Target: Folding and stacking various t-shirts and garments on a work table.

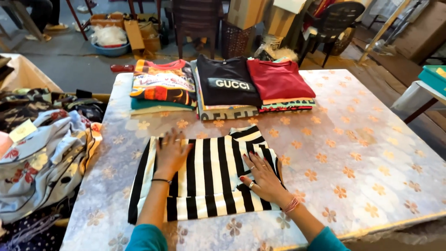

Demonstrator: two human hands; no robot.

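A black-and-white striped shirt (pixel 209 179) lies partly folded on the table (pixel 362 153), which has a pale cloth with orange flowers. My left hand (pixel 171 153) rests flat on the shirt's left side, fingers spread. My right hand (pixel 260 174) presses flat on a folded-over sleeve on the shirt's right side. Neither hand grips anything. Both wrists wear thin bands, and teal sleeves show at the bottom edge.
Three stacks of folded clothes stand at the table's far side: a colourful one (pixel 162 86), a black-topped one (pixel 227 83), a red-topped one (pixel 278 81). A heap of loose garments (pixel 42 153) lies at the left. Chairs, boxes and a basin (pixel 110 44) stand behind.
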